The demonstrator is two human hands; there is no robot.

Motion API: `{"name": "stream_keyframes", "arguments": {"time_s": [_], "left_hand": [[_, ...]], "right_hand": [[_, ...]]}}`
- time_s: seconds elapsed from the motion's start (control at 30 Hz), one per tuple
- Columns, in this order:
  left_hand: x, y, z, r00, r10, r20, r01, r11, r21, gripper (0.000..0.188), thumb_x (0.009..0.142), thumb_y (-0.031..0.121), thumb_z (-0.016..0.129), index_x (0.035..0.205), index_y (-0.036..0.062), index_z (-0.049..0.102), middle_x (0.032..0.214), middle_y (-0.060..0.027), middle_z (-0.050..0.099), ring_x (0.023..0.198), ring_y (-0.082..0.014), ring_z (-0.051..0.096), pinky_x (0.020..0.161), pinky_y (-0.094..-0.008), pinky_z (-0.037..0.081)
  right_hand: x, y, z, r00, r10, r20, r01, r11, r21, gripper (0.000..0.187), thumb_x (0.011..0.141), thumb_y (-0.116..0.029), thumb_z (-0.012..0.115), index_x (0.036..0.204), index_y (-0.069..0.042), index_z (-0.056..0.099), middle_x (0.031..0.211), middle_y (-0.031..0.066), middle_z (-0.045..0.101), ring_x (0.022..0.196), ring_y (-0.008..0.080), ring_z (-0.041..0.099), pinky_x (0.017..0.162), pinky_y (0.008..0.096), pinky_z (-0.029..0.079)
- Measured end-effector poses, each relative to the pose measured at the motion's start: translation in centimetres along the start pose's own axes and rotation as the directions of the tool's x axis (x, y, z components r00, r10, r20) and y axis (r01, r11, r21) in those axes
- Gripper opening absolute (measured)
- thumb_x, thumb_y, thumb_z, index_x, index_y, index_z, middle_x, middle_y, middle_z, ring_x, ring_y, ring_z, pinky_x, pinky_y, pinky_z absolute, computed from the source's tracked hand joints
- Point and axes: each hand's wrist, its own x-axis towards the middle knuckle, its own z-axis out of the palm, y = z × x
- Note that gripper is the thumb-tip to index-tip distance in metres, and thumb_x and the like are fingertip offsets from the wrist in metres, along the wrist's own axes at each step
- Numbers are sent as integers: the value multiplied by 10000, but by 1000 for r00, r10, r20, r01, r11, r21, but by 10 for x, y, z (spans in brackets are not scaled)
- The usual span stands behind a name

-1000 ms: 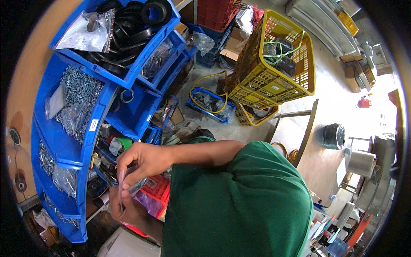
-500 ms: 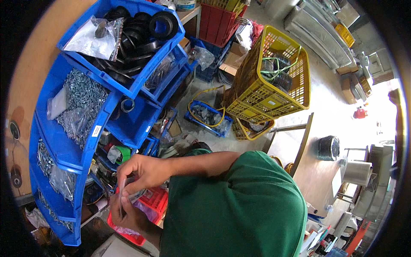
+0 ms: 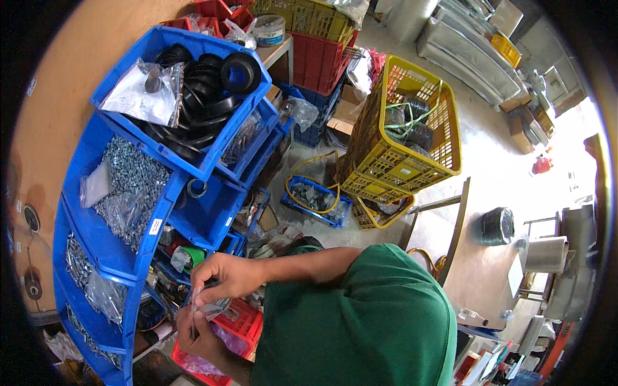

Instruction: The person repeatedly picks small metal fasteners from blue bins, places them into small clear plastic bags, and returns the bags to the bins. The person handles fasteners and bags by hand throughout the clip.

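My right hand (image 3: 226,278) is closed, thumb and fingers pinching the upper edge of a small clear plastic bag (image 3: 215,309). Just below it, my left hand (image 3: 198,336) is closed on the same bag from the other side. The fingertips of both hands nearly meet. What the bag contains, if anything, is too small to make out. Behind the hands sits a red basket (image 3: 247,327) with pinkish plastic in it. A green roll-shaped thing (image 3: 193,257) lies just past my right hand.
Stacked blue bins (image 3: 145,257) on the left hold screws and bagged hardware. Black rings (image 3: 241,73) and a silvery bag (image 3: 145,93) fill the top bin. Yellow crates (image 3: 399,170) stand ahead, near a small blue tray (image 3: 315,201) on the floor. A wooden table (image 3: 476,270) is at right.
The view has shifted, so the bins, crates and hands all appear slightly lower. Both hands keep their pinch on the plastic bag.
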Motion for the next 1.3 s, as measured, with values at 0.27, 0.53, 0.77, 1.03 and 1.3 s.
{"name": "stream_keyframes", "arguments": {"time_s": [0.27, 0.53, 0.77, 1.03, 1.3], "left_hand": [[4, -17, -29, 966, 131, 224, -153, 985, 86, 156, 920, 128, 677, 915, -25, 649, 870, -147, 640, 803, -287, 593, 722, -390, 459], [2, -18, -30, 966, 180, 186, -206, 969, 135, 130, 922, 97, 663, 877, -22, 636, 849, -148, 626, 796, -305, 596, 710, -406, 461], [5, -12, -29, 953, 223, 206, -266, 940, 215, 94, 890, 81, 679, 879, -6, 642, 825, -147, 627, 789, -303, 599, 719, -409, 474], [-5, -21, -23, 974, 55, 218, -108, 965, 237, 74, 833, 18, 708, 876, -10, 655, 804, -139, 639, 750, -275, 613, 708, -363, 480], [-9, -26, -20, 991, 79, 113, -101, 973, 206, 78, 801, 5, 731, 844, 5, 665, 801, -132, 654, 737, -293, 623, 691, -369, 487]], "right_hand": [[4, -8, -4, 988, -130, 79, 143, 972, -189, 95, 895, -106, 732, 921, -15, 728, 864, 103, 693, 836, 226, 664, 734, 353, 493], [4, -14, -7, 992, -101, 80, 117, 965, -233, 91, 881, -111, 747, 931, -35, 748, 868, 104, 706, 830, 236, 670, 725, 355, 501], [0, -19, -11, 996, -59, 70, 79, 943, -323, 111, 863, -112, 756, 930, -26, 742, 863, 117, 700, 817, 250, 676, 718, 362, 510], [-1, -20, -22, 994, -22, 107, 68, 892, -447, 118, 833, -134, 752, 893, -34, 739, 877, 145, 703, 840, 304, 682, 737, 404, 519], [1, -37, -36, 990, 21, 138, 55, 850, -524, 80, 856, -96, 737, 905, -33, 741, 898, 137, 722, 847, 283, 696, 746, 395, 532]]}}
